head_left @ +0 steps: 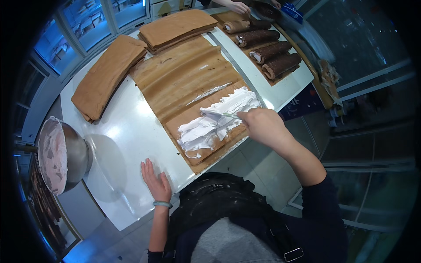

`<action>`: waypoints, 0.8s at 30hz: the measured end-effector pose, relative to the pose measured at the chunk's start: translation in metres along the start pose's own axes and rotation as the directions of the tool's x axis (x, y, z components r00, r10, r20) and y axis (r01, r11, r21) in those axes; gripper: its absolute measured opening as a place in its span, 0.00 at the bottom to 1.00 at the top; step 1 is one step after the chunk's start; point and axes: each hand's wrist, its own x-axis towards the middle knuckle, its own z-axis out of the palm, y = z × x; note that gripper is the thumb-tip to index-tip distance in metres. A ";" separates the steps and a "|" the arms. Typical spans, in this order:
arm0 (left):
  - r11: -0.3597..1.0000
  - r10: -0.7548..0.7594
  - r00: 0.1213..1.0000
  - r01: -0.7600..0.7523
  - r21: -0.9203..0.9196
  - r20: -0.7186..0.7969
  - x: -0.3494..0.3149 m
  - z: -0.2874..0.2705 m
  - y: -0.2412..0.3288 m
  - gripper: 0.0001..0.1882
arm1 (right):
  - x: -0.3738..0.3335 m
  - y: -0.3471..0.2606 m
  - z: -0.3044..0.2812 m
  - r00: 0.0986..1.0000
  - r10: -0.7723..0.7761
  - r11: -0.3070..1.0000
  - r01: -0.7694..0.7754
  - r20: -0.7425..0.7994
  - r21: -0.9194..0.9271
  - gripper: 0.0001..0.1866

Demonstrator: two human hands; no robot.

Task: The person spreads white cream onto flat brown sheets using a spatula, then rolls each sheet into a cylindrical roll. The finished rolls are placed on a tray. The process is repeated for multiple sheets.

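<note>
My right hand (265,125) grips the pale handle of a spatula (229,115), whose blade lies in white cream (228,105). The cream is spread unevenly in ridges over a flat brown sheet of sponge cake (175,120), leaving bare strips along its edges. Beneath the cake is a wrinkled brown baking sheet liner (184,65) that stretches to the far side. My left hand (156,179) rests on the white table (131,149) near its front edge, fingers stretched out and holding nothing. A bracelet circles the left wrist.
Two stacks of cake sheets, one at left (109,74) and one at the back (177,27), flank the liner. A metal bowl (79,151) with cream stands far left. Dark rolled cakes (269,51) lie on a board at right. Another person's hand (239,7) is beyond them.
</note>
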 end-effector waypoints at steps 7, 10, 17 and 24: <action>0.997 -0.064 0.998 0.063 -0.049 -0.022 -0.002 -0.003 0.008 0.33 | 0.056 -0.096 -0.045 0.942 -0.328 0.520 0.246 -0.074 0.818 0.22; 0.997 -0.081 0.996 0.081 -0.015 -0.035 -0.001 -0.008 0.007 0.34 | 0.090 -0.207 -0.042 0.593 -0.512 0.445 0.802 -0.621 0.398 0.24; 0.996 -0.092 0.987 0.090 -0.018 -0.134 -0.005 -0.008 0.011 0.34 | 0.105 -0.342 -0.046 0.452 -0.661 0.620 0.779 -0.598 -0.096 0.26; 0.994 -0.102 0.986 0.098 -0.038 -0.134 -0.004 -0.005 0.011 0.33 | 0.078 -0.260 -0.098 0.572 -0.661 0.604 0.790 -0.486 0.108 0.16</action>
